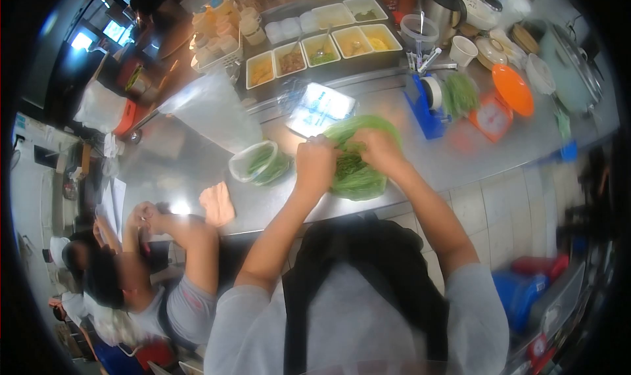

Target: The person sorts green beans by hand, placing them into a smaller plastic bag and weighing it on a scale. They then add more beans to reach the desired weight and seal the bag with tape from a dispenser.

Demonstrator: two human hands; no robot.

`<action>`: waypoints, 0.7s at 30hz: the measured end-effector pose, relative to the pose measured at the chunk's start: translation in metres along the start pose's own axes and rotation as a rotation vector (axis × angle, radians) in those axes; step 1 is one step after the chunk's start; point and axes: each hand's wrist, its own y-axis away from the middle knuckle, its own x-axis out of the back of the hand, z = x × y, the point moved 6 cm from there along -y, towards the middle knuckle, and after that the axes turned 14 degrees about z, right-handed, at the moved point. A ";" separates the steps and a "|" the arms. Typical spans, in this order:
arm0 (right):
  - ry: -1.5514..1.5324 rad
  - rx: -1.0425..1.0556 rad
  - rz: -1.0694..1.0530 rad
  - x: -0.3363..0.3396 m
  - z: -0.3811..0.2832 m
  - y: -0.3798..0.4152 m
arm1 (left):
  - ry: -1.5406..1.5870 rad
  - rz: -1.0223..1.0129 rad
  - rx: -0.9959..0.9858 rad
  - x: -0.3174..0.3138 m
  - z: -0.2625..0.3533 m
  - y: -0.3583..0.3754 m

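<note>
A green plastic bag (368,186) with green vegetables inside lies on the steel counter in front of me. My left hand (317,163) is closed at the bag's left side, its fingertips by the vegetables; what it pinches is too small to make out. On the right, my right hand (376,150) reaches over the bag's opening, with its fingers bent down and partly hidden among the greens. Left of the bag stands a bowl lined with clear plastic (238,166), holding more green stalks. A white and blue packet (321,110) lies just behind my hands.
Food trays (261,70) line the back. A blue tape dispenser (430,126), a bundle of greens (460,93) and an orange scale (491,117) stand right. An orange cloth (217,204) lies at the front edge. At the left sits another person (190,303), hands near the counter.
</note>
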 end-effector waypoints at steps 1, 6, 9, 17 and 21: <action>-0.002 0.003 -0.001 0.003 -0.003 -0.002 | 0.032 -0.004 0.017 0.004 -0.004 -0.003; 0.037 0.147 0.041 0.014 -0.014 -0.005 | 0.127 -0.030 0.057 0.007 -0.014 -0.004; -0.103 -0.001 -0.005 0.003 -0.007 0.000 | 0.464 -0.131 0.445 0.001 -0.024 -0.004; -0.470 -0.212 0.281 0.011 0.010 0.000 | 0.489 -0.087 0.543 -0.017 -0.025 0.008; -0.488 -0.333 0.387 0.023 0.011 0.002 | 0.371 -0.244 0.399 -0.015 0.003 0.013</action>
